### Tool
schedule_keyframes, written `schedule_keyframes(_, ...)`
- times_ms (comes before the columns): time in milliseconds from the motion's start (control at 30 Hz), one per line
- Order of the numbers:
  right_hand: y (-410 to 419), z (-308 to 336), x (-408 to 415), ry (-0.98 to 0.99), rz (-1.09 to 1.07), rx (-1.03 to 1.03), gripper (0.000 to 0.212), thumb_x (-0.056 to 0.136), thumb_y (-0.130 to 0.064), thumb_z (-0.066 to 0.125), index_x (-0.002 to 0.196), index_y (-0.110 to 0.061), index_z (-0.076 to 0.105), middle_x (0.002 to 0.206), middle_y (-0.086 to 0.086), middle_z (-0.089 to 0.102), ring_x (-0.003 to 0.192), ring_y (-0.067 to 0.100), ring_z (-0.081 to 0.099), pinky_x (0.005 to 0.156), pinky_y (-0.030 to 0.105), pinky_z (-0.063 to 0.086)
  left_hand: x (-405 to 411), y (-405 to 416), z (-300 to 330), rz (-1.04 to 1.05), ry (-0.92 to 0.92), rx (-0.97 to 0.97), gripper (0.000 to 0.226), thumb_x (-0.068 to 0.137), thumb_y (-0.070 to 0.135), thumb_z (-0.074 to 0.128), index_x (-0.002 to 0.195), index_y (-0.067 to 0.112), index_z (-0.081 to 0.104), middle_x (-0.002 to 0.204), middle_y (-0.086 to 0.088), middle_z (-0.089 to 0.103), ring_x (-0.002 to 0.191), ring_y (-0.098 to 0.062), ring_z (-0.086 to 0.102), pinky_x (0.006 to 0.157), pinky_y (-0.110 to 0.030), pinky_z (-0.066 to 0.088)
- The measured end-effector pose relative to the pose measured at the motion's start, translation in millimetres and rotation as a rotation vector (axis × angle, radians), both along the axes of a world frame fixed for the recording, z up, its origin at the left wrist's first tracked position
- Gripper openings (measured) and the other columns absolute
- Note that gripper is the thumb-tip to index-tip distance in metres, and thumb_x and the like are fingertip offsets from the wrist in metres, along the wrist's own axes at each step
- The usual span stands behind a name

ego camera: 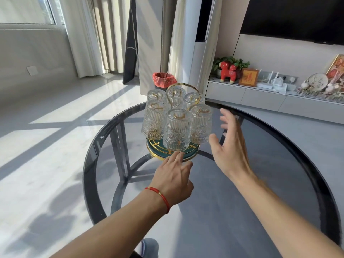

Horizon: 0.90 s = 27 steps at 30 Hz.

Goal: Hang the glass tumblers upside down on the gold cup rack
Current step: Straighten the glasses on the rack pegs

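Glass tumblers (177,130) all hang inverted on my gold rack (183,94); both grips empty, left (174,180) and right (229,146) spread wide; I judge hanging finished; next, withdraw carefully.

Round dark glass table (279,164) in the near centre, on a pale grey floor (46,146) striped with sunlight. Far beyond it a bin with a red liner (163,80), and white curtains (89,34) at far left. Far right: a low white cabinet (260,97) carrying a red toy animal (228,71) and a small framed picture (248,77), under a black television (297,17).
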State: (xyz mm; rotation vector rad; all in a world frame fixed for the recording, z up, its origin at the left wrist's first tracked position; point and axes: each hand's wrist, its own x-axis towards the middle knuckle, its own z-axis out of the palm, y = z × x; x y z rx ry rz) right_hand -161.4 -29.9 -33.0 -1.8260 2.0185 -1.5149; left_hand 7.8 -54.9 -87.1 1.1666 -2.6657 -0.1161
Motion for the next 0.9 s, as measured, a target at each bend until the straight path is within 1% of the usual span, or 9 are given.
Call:
schedule_keyframes(100, -5, -12, -4, 0.073, 0.044, -0.027, 0.070, 0.089, -0.003, 0.063, 0.154, -0.013, 0.038, 0.153, 0.008, 0.043, 0.142, 0.024, 0.041, 0.119, 0.039, 0.032, -11, -2, -7, -0.089, 0.060, 0.009, 0.051, 0.091, 0.026, 0.059, 0.139, 0.012, 0.054, 0.159, -0.013, 0.038, 0.149, -0.030, 0.029, 0.118, -0.037, 0.030)
schedule_keyframes(200, -16, -7, -8, 0.143, 0.071, -0.004, 0.073, 0.088, -0.008, 0.063, 0.155, -0.021, 0.039, 0.160, 0.007, 0.034, 0.148, 0.020, 0.031, 0.115, 0.010, 0.015, -17, -6, -13, -0.120, 0.042, 0.021, 0.065, 0.092, 0.034, 0.060, 0.153, 0.017, 0.042, 0.170, -0.011, 0.024, 0.157, -0.029, 0.017, 0.127, -0.040, 0.022)
schedule_keyframes(233, -21, -3, -9, 0.176, 0.077, 0.006, 0.071, 0.088, -0.011, 0.063, 0.154, -0.024, 0.042, 0.161, 0.007, 0.033, 0.147, 0.022, 0.032, 0.113, 0.008, 0.014, -18, -7, -15, -0.115, 0.038, -0.002, 0.068, 0.091, 0.037, 0.059, 0.154, 0.018, 0.042, 0.170, -0.011, 0.024, 0.157, -0.030, 0.018, 0.127, -0.041, 0.023)
schedule_keyframes(267, -25, 0, -11, 0.222, 0.086, 0.002, 0.067, 0.088, -0.011, 0.064, 0.151, -0.024, 0.046, 0.160, 0.008, 0.035, 0.145, 0.025, 0.035, 0.115, 0.012, 0.018, -19, -7, -15, -0.109, 0.039, -0.038, 0.069, 0.089, 0.040, 0.059, 0.152, 0.018, 0.045, 0.169, -0.012, 0.028, 0.156, -0.031, 0.023, 0.126, -0.042, 0.025)
schedule_keyframes(367, -36, 8, -19, 0.399, 0.125, -0.040, 0.053, 0.088, -0.011, 0.066, 0.140, -0.017, 0.060, 0.150, 0.010, 0.051, 0.137, 0.033, 0.044, 0.115, 0.045, 0.037, -21, -5, -19, -0.088, 0.061, -0.147, 0.061, 0.081, 0.047, 0.060, 0.132, 0.014, 0.061, 0.158, -0.016, 0.046, 0.142, -0.035, 0.045, 0.117, -0.044, 0.035)
schedule_keyframes(433, -39, 9, -24, 0.467, 0.148, -0.027, 0.051, 0.089, -0.013, 0.066, 0.140, -0.017, 0.061, 0.147, 0.009, 0.055, 0.136, 0.033, 0.045, 0.109, 0.053, 0.042, -22, -4, -25, -0.078, 0.076, -0.172, 0.055, 0.081, 0.048, 0.059, 0.124, 0.013, 0.066, 0.155, -0.017, 0.049, 0.140, -0.036, 0.047, 0.117, -0.047, 0.036)
schedule_keyframes(600, -36, 10, -31, 0.532, 0.162, -0.016, 0.055, 0.089, -0.012, 0.065, 0.143, -0.020, 0.057, 0.147, 0.006, 0.054, 0.138, 0.030, 0.044, 0.108, 0.052, 0.044, -22, -4, -39, -0.039, 0.063, -0.174, 0.052, 0.086, 0.050, 0.053, 0.124, 0.016, 0.067, 0.161, -0.016, 0.042, 0.148, -0.036, 0.039, 0.120, -0.059, 0.030)
schedule_keyframes(800, -34, 8, -41, 0.484, 0.146, -0.106, 0.048, 0.089, -0.007, 0.064, 0.135, -0.018, 0.064, 0.139, 0.005, 0.061, 0.131, 0.026, 0.050, 0.109, 0.040, 0.044, -22, -6, -41, -0.038, 0.067, -0.189, 0.050, 0.086, 0.050, 0.053, 0.121, 0.017, 0.068, 0.161, -0.014, 0.042, 0.147, -0.035, 0.040, 0.122, -0.057, 0.029)
schedule_keyframes(900, -33, 7, -47, 0.464, 0.148, -0.110, 0.048, 0.090, -0.006, 0.063, 0.136, -0.017, 0.064, 0.139, 0.006, 0.062, 0.131, 0.026, 0.051, 0.111, 0.040, 0.043, -20, -7, -41, -0.047, 0.067, -0.197, 0.050, 0.087, 0.051, 0.053, 0.122, 0.018, 0.068, 0.161, -0.014, 0.042, 0.148, -0.034, 0.038, 0.123, -0.055, 0.028)
